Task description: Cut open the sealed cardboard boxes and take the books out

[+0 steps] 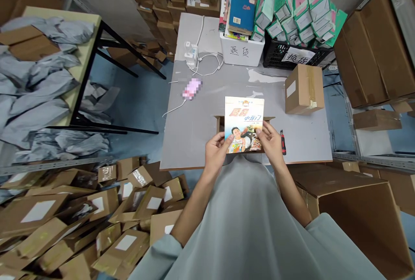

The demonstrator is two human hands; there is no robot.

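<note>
A book (244, 117) with a colourful illustrated cover is held upright in front of me, its cover facing me. My left hand (218, 149) grips its lower left edge, thumb on the cover. On the lower right side my right hand (270, 141) pinches it the same way. Behind the book, an opened cardboard box (220, 125) lies on the grey table (194, 141), mostly hidden. Just right of my right hand is a red and black box cutter (283, 142).
A taped carton (304, 89) stands at right on the table. Behind it are a white bin (242, 51) of books and a black crate (275, 55) of green boxes. A blurred pink phone (192, 88) lies left, with white cables. Cartons (129, 210) crowd the floor; a large box (353, 210) stands right.
</note>
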